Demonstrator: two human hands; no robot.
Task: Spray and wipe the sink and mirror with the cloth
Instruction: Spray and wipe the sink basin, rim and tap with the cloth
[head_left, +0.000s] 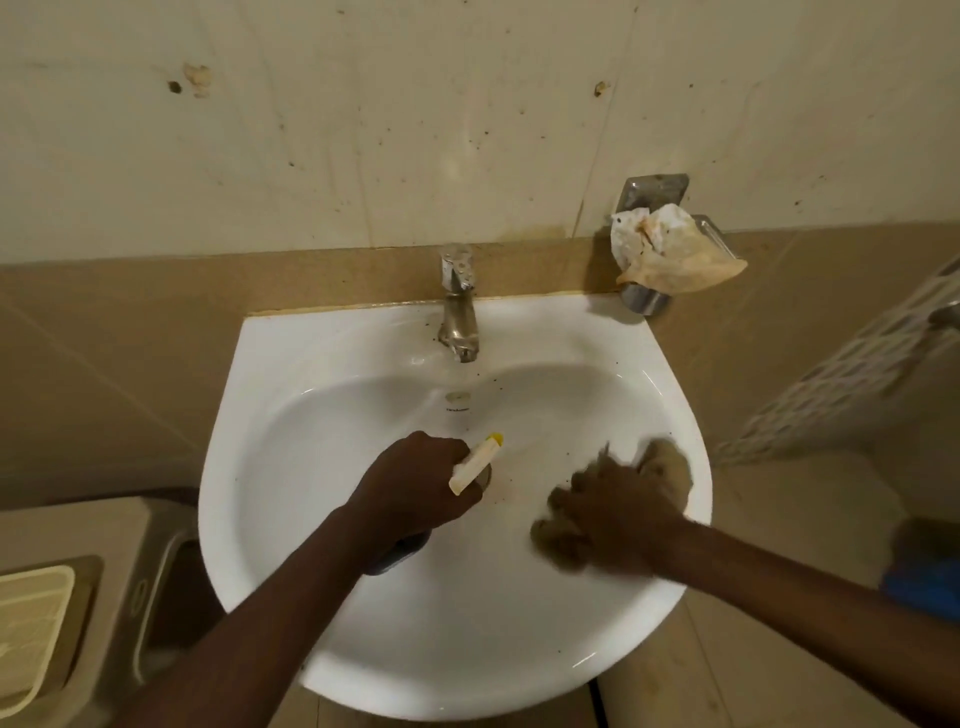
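Over the bowl of a white ceramic wall-mounted sink (363, 639), seen from above, two bare hands are at work. At the middle of the bowl, the left hand (415, 488) is clenched around a spray bottle with a white trigger head and yellow nozzle tip (475, 464), the nozzle pointing toward the back of the basin; the bottle's dark body shows just below the fist. Against the sink's right rim, the right hand (618, 514), blurred, presses flat on a crumpled brownish cloth (667, 465), fingers spread and gripping its folds. At the back edge of the sink stands a dull metal tap (458, 306). Just past the back right corner, a metal wall holder (649, 218) carries crumpled stained paper (675, 249). Stained cream wall tiles (415, 130) rise behind.
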